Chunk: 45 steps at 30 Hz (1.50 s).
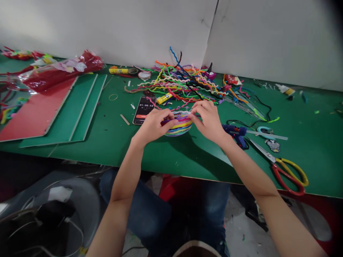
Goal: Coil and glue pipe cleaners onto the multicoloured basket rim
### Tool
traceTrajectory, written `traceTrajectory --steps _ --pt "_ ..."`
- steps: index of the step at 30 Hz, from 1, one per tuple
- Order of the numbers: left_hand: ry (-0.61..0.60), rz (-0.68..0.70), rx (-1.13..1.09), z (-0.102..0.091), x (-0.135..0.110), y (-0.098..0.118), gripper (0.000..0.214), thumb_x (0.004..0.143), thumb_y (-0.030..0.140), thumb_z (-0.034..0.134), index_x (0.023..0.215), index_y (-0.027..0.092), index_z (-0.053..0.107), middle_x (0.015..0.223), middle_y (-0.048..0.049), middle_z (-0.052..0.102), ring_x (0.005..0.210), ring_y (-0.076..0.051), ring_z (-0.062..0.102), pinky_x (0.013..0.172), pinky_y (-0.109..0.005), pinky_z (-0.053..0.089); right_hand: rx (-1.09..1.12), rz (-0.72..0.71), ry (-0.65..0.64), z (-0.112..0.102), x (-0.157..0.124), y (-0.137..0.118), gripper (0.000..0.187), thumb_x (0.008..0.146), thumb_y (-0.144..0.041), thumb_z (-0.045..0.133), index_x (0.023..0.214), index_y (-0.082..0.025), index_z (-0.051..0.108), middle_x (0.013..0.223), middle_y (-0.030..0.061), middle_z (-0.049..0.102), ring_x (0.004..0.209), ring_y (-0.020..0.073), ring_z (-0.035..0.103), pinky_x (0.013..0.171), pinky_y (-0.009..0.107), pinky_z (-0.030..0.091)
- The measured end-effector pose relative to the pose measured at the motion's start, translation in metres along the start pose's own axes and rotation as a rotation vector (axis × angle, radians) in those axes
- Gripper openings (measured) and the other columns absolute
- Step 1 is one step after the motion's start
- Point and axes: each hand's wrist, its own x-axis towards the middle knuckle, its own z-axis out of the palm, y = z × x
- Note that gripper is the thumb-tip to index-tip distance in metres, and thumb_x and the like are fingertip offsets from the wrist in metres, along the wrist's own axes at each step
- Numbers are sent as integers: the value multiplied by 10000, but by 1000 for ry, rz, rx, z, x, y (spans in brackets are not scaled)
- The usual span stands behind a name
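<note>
A small bowl-shaped piece (179, 129) wound from pipe cleaners in rainbow bands is held just above the green table. My left hand (155, 123) grips its left side, thumb in front and fingers over the rim. On the right, my right hand (207, 117) pinches at the upper rim, where a pale pipe cleaner strand (182, 112) runs along the edge. A smartphone (144, 110) showing a running timer lies beside my left hand. Near my right wrist rests a blue hot glue gun (235, 132) with a glue stick in it.
Behind the hands spreads a heap of coloured pipe cleaners (184, 80), with a yellow glue tube (164, 98) at its front. Large scissors (281, 166) lie near the table's right front edge. Red and green boards (40, 114) and a wrapped red bouquet (61, 71) occupy the left.
</note>
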Motion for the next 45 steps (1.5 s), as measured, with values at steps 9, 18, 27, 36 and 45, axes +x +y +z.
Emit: traceTrajectory --steps 9,18,27,36,45 --pt "-18 -38 -65 -4 1 -3 192 893 313 518 759 187 572 700 11 631 641 -115 544 662 -261 427 143 151 -110 3 6 5 347 894 -500 509 757 -197 608 995 74 630 988 233 539 856 399 398" --pt "23 5 -102 -5 -2 -7 241 826 394 606 716 184 560 679 17 615 643 -113 541 682 -270 445 470 227 -225 -3 9 15 364 802 -529 607 719 -175 591 756 10 576 623 101 454 602 269 357" --pt "21 -104 -423 -14 -5 -12 243 746 356 639 643 184 501 623 29 524 557 -83 439 524 -224 378 751 288 -309 2 3 14 330 734 -450 697 918 -188 616 890 14 581 625 81 451 566 246 394" --pt "9 -117 -633 -10 -11 -30 224 688 322 641 600 188 483 600 23 448 570 -101 389 516 -266 283 780 40 -456 0 -3 17 187 804 -356 643 896 -194 662 1005 46 530 865 130 539 765 311 486" --pt "26 -32 -424 -14 -8 -27 151 736 348 554 779 204 559 755 -17 593 706 -149 552 642 -292 462 681 -74 -448 -11 -4 7 166 874 -333 566 836 -180 619 965 53 597 879 146 573 784 317 477"
